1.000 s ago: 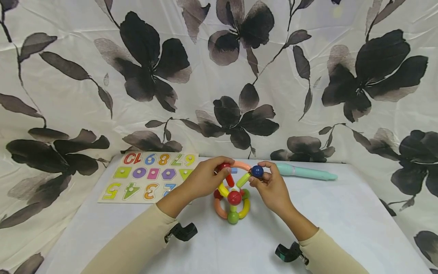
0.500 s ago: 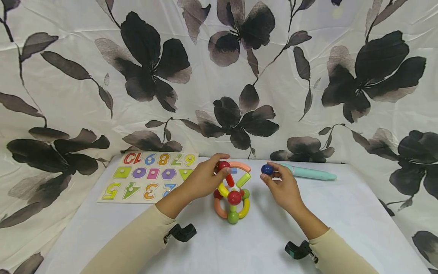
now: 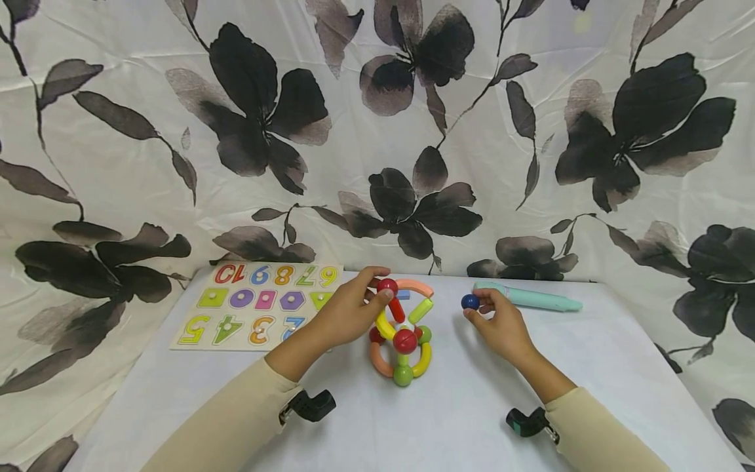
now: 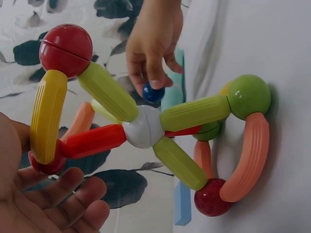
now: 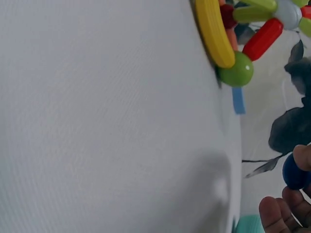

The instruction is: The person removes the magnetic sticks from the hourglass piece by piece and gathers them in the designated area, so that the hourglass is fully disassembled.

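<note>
Right grip [image 3: 501, 324] closed round blue ball [image 3: 470, 301], left grip [image 3: 349, 312] round red ball [image 3: 387, 285], teal rod [image 3: 542, 299] behind.

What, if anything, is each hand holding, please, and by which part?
The left hand holds the ball-and-stick model by its far upper red ball. The right hand pinches the blue ball by its sides, between thumb and fingers.

The blue ball [image 3: 470, 301] looks like smooth, glossy plastic, as does the white ball [image 4: 144, 126]. The curved yellow rods [image 4: 48, 116] look like ribbed plastic with softer sheen. The bench [image 3: 460, 419] looks matt and cloth-like; the floral backdrop [image 3: 330, 223] is creased, faintly shiny cloth.
</note>
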{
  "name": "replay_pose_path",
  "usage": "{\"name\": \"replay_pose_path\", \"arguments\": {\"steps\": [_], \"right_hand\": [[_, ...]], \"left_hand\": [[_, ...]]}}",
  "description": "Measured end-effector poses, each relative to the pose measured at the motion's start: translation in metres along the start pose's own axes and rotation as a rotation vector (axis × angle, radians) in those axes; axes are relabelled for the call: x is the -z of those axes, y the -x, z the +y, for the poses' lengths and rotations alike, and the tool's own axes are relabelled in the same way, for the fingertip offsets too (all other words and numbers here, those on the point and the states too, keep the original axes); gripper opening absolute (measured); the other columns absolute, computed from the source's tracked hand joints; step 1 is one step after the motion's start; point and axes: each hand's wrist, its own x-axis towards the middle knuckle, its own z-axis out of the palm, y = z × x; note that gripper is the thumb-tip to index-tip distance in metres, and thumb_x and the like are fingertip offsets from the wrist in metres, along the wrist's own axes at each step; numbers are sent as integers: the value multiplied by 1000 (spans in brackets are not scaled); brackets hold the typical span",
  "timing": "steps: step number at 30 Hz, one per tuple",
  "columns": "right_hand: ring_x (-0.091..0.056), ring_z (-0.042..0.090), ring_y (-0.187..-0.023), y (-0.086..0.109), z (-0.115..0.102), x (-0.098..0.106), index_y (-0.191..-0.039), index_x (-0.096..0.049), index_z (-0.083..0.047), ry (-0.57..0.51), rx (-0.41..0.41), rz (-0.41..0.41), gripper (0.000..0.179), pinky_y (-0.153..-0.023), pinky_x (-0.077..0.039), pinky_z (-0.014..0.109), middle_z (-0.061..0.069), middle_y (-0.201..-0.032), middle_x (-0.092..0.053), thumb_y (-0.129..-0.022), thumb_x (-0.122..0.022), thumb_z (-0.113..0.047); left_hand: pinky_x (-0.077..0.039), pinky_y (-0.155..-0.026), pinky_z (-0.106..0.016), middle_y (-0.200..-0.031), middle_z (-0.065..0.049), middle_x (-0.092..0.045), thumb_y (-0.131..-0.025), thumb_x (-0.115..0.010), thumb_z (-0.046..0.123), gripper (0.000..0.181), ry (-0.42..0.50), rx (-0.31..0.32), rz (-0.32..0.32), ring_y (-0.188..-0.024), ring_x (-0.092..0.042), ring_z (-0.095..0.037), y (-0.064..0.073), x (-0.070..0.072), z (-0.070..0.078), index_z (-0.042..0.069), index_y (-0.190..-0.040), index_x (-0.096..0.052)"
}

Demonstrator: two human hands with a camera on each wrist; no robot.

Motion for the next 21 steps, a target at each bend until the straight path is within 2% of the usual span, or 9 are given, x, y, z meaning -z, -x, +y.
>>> {"name": "replay_pose_path", "arguments": {"steps": [4, 10, 21], "right_hand": [[-65, 33, -104, -5, 8, -6, -134, -56, 2, -12, -26, -38, 45, -84, -52, 46, 18, -116, -68, -96, -73, -15], [-65, 33, -108, -12, 15, -15, -132, -57, 1, -32, -78, -76, 40, -90, -52, 47, 18, -117, -67, -97, -71, -12], [-63, 35, -113, -18, 20, -23, -131, -58, 3, 26, -78, -109, 38, -98, -49, 52, 20, -120, -66, -97, -69, -10]], "left_hand": [[-58, -81, -30, -128, -4, -63, -105, -60, 36, 50, 11, -5, 2, -105, -61, -18, 2, -1, -2, 15, -149, -48], [-58, -80, -29, -128, -4, -62, -105, -59, 37, 50, 16, -24, -5, -105, -62, -18, 4, -2, -4, 16, -149, -48], [-58, -77, -29, -124, -4, -65, -105, -60, 36, 48, 33, -27, 7, -102, -62, -18, 5, -4, -6, 18, -148, -49]]}}
